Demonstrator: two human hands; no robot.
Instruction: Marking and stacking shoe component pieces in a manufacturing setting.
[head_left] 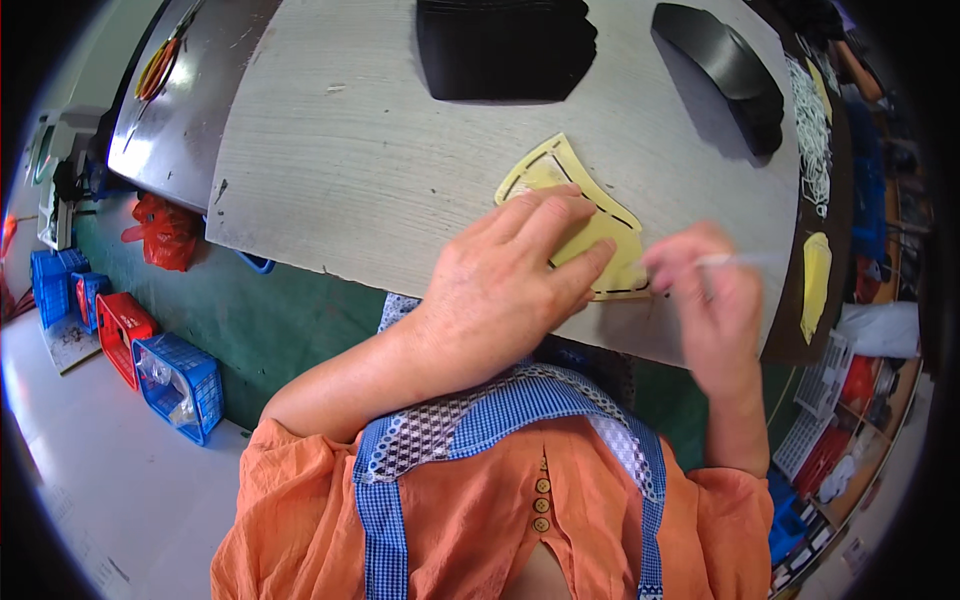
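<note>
Yellow template (560, 172), thin, light, probably stiffish card, lies flat near bench (340, 150) edge; left hand (515, 275) spread flat, pinning it; right hand (705, 290), blurred, pinches pale pen (745, 259) at template's lower-right edge.

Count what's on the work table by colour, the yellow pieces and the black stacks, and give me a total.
Yellow: 2, the yellow template under the left hand and a yellow piece at the table's right edge.
Black: 2, the flat black stack and the curved black stack.
Total: 4

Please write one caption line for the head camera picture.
Left hand presses a yellow template on the table; right hand holds a pen.
</note>
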